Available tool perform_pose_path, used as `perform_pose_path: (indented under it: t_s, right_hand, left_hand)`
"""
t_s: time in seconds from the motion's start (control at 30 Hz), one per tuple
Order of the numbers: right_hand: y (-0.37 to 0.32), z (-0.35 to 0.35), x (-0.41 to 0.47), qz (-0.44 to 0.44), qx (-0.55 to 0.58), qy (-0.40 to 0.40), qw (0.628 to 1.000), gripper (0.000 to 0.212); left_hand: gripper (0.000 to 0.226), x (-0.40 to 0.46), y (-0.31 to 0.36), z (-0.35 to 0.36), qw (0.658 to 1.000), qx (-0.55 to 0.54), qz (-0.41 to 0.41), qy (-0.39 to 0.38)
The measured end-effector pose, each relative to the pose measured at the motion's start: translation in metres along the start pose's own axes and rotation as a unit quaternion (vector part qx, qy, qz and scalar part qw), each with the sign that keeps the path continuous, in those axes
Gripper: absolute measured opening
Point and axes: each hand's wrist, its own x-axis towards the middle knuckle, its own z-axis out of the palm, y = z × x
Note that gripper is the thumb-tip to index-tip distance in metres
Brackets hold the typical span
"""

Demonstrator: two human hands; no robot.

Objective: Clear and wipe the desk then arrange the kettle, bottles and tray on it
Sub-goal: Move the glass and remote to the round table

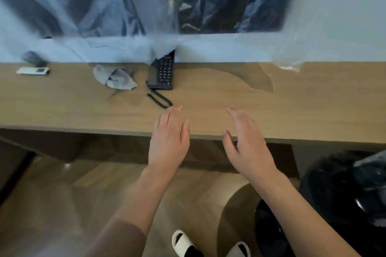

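Over the front edge of the desk (pixel 208 98) both hands hover flat, left hand (pixel 170 137) and right hand (pixel 246 142) with fingers relaxed, holding nothing. Beyond the left fingertips sit a black phone (pixel 164 73) and a crumpled grey cloth (pixel 116 78)

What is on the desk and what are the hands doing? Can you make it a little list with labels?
desk: wooden, long
cloth: grey, crumpled, lying near the back edge
phone: black, right of the cloth, coiled cord in front
remote: white, far left
left hand: fingers straight, holding nothing
right hand: fingers relaxed, holding nothing
kettle, bottles, tray: not in view
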Motion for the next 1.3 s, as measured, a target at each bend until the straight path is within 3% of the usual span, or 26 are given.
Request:
perform_pose_path:
  t_s: [0.27, 0.63, 0.9, 1.3]
  right_hand:
    - [-0.180, 0.112, 0.046, -0.169, 0.053, -0.102, 0.979, 0.050]
    - [-0.382, 0.249, 0.037, -0.366, 0.141, -0.234, 0.890, 0.047]
    - [-0.498, 0.348, 0.068, -0.435, 0.178, -0.276, 0.839, 0.048]
    - [-0.675, 0.468, 0.132, -0.476, 0.207, -0.298, 0.801, 0.047]
  left_hand:
    - [0.040, -0.055, -0.168, -0.139, 0.971, 0.032, -0.181, 0.154]
    - [0.039, -0.177, -0.307, -0.262, 0.883, 0.099, -0.363, 0.280]
    - [0.038, -0.190, -0.409, -0.325, 0.835, 0.154, -0.422, 0.317]
    - [0.040, -0.162, -0.560, -0.438, 0.796, 0.200, -0.470, 0.324]
